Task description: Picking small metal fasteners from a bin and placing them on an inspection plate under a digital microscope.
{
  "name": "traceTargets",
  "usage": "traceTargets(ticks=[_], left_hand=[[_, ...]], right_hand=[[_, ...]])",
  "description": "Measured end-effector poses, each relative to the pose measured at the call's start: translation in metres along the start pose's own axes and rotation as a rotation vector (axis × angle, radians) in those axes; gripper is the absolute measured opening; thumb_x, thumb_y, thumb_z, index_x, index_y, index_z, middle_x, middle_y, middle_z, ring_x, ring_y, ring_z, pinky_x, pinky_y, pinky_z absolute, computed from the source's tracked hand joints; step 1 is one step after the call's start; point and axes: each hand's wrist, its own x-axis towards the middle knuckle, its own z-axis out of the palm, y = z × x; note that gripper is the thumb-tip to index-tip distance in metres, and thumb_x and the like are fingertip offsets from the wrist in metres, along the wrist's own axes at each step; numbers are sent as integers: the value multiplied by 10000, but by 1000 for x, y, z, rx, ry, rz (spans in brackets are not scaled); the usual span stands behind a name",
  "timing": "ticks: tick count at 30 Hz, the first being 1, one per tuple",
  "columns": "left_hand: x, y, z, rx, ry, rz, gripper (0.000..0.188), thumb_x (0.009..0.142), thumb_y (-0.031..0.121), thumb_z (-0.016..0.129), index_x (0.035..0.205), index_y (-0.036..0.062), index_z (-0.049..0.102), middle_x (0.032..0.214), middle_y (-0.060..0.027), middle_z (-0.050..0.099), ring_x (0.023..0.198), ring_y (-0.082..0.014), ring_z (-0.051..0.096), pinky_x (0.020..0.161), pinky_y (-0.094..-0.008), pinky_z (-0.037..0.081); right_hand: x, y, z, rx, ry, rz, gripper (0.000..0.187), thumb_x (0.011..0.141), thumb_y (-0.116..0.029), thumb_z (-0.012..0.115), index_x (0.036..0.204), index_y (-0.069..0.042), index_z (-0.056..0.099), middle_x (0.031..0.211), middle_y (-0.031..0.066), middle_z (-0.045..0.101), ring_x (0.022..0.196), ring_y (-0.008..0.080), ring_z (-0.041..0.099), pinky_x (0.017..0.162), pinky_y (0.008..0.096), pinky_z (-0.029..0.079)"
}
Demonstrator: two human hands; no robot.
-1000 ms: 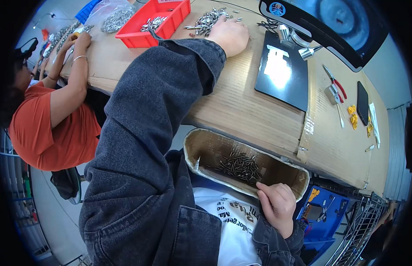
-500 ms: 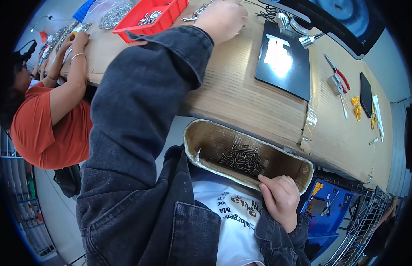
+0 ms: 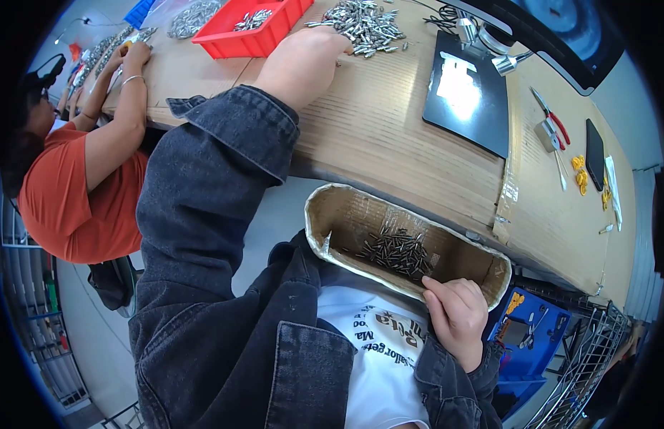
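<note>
My left hand (image 3: 303,68) is over the table, back upward and fingers curled, beside a pile of small silver metal pins (image 3: 364,27). Its fingertips are mostly hidden, so whatever it holds cannot be made out. In front of my body sits a long, round-ended cardboard box (image 3: 321,207) with a taped rim, tucked against the table edge. A heap of small dark metal pins (image 3: 395,252) lies on its bottom. My right hand (image 3: 457,314) is closed on the box's near rim, toward the right end, thumb and fingers bent over it.
A red bin (image 3: 239,44) with metal pieces stands far left, beside a bag of more pieces (image 3: 194,18). A black plate (image 3: 466,93) lies below a monitor (image 3: 561,36). Red-handled pliers (image 3: 558,129) and a phone (image 3: 594,154) are at right. A person in orange (image 3: 81,193) works at left.
My left hand has drawn back left and nearer from over the silver pile, which now shows. The view has shifted slightly. My right hand stays at the box rim.
</note>
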Motion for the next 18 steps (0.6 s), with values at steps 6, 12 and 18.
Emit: traceTargets(ticks=[6, 12, 18], left_hand=[[-1, -17, 9, 120, 1, 184, 138, 865, 60, 617, 978, 31, 691, 997, -93, 681, 843, -258, 634, 781, -323, 522], [3, 21, -4, -264, 55, -5, 128, 810, 59, 615, 872, 27, 721, 830, -82, 691, 696, -234, 611, 675, -330, 510], [47, 80, 28, -750, 102, -265, 142, 815, 86, 664, 903, 1, 736, 731, -83, 688, 609, -171, 598, 574, -285, 485]], right_hand=[[-1, 2, 1, -12, 3, -6, 131, 780, -57, 723, 908, -29, 718, 738, 29, 626, 633, 163, 554, 623, 276, 442], [-1, 5, 2, -37, 23, -20, 131, 788, -63, 721, 915, -35, 714, 736, 19, 624, 630, 161, 553, 620, 272, 438], [-1, 4, 3, -60, 31, -59, 134, 791, -68, 719, 921, -36, 710, 738, 13, 625, 632, 157, 554, 620, 266, 434]])
